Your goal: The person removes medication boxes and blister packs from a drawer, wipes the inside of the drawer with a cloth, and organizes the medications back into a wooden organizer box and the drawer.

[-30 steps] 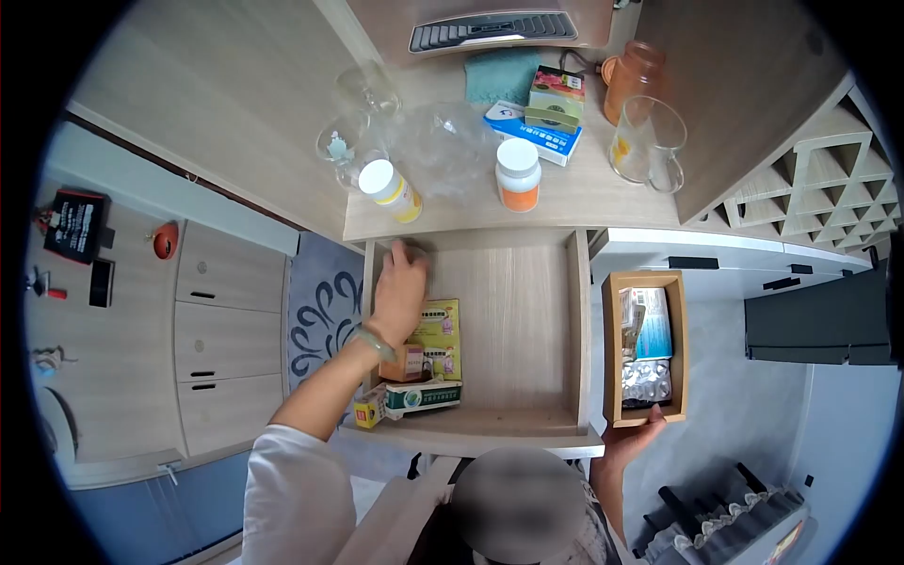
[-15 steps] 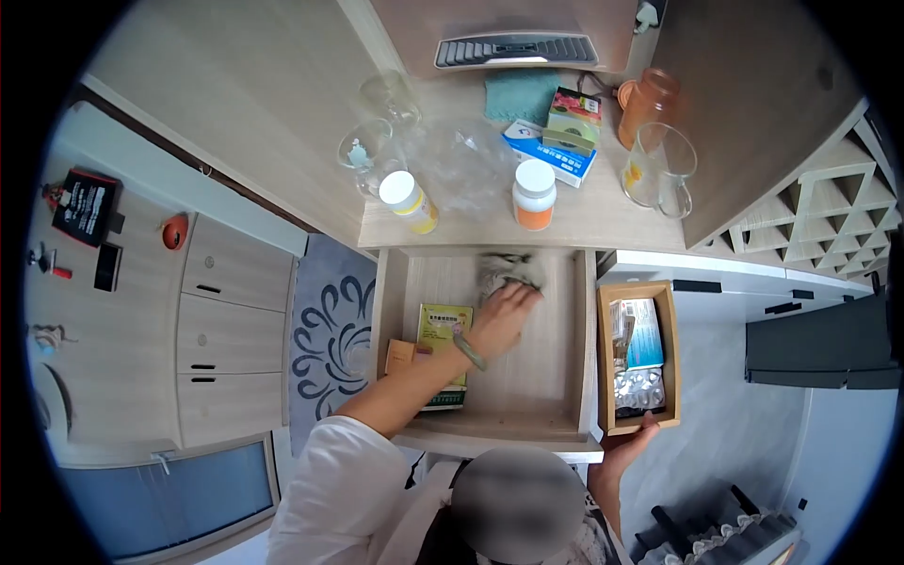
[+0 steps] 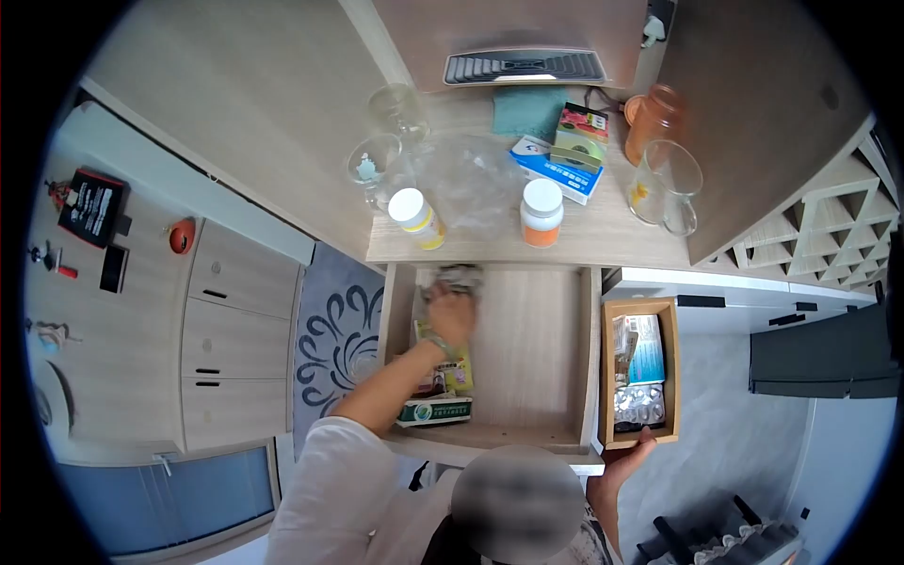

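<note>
Inside the drawer (image 3: 527,358), a gripped cloth (image 3: 460,275) is seemingly being wiped far left by the left hand (image 3: 452,315), clearance from the packets (image 3: 435,411) being needed; a box (image 3: 670,367) is being held by the right hand (image 3: 628,460).

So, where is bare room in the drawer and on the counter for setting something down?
The drawer is bare between the left hand and its right wall. The counter has a small front patch between the orange-labelled bottle and glass mug. Crowded: drawer's left side, with green-white carton; counter's left, with yellow-labelled bottle.
</note>
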`<state>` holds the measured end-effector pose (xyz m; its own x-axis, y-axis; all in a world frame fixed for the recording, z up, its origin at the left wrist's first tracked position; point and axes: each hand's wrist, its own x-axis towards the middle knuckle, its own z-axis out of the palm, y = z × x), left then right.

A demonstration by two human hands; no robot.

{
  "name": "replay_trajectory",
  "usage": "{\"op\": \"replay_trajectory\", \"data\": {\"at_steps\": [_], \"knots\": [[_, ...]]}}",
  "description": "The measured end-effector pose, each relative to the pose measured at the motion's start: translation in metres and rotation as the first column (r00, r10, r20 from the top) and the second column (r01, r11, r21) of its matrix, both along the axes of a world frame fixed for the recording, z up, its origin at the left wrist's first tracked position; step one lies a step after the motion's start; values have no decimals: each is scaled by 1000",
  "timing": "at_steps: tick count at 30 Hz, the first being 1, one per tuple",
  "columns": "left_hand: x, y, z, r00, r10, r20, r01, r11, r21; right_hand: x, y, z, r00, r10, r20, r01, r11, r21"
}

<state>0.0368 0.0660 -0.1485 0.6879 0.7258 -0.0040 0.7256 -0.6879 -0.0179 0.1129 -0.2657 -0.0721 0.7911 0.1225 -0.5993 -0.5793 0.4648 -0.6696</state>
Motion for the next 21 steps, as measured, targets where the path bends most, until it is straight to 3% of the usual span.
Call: {"op": "replay_trajectory", "data": {"at_steps": [2, 3, 4, 5, 7, 8, 10, 11, 12, 13, 14, 15, 16, 17, 19, 21], "knots": [[29, -22, 8, 977, -195, -90, 157, 935, -318, 0, 2, 1, 1000, 21, -7, -21, 1000, 17], [37, -40, 13, 943, -301, 140, 331, 894, -301, 0, 1, 3, 999, 45, -16, -45, 999, 7], [48, -58, -4, 855, -422, 300, 394, 906, 154, 0, 0, 4, 998, 66, -23, -66, 998, -4], [44, -59, -4, 857, -415, 305, 383, 910, 159, 0, 1, 3, 997, 76, -16, -76, 997, -2], [39, -57, -2, 925, -284, 251, 295, 955, -6, 1, 1, 2, 998, 56, -12, -56, 998, -27], [27, -44, -2, 926, -282, 251, 292, 957, -3, 0, 0, 2, 997, 71, -14, -72, 997, -36], [-8, -4, -2, 969, -103, -224, 77, 990, -122, -1, 2, 5, 997, 80, -5, -81, 996, -46], [-14, 7, 15, 969, -105, -226, 78, 989, -122, -1, 1, 5, 997, 81, 2, -81, 995, -63], [-15, 14, 42, 982, 5, -186, -71, 935, -348, -2, 3, 4, 997, 76, -1, -76, 995, -64], [-17, 15, 55, 977, 122, -177, -201, 805, -558, -4, 3, 3, 998, 57, 9, -56, 996, -64], [-15, 8, 43, 976, 123, -179, -204, 800, -564, -5, 2, 2, 999, 48, 24, -46, 997, -68], [-8, 0, 23, 986, 14, -167, -68, 944, -323, -4, 2, -1, 998, 53, 29, -51, 996, -66], [-1, -10, 11, 978, -89, -189, 80, 995, -53, -4, 1, -4, 998, 52, 28, -51, 998, -36], [3, -29, 8, 988, -135, -73, 136, 991, 14, -5, -2, -8, 998, 52, 23, -52, 999, -7], [4, -53, 8, 982, -184, 39, 180, 980, 90, -4, -6, -14, 997, 79, 22, -78, 997, -27], [5, -61, 16, 895, -439, 79, 444, 860, -252, -3, -7, -14, 995, 80, 54, -80, 997, -3]]}}
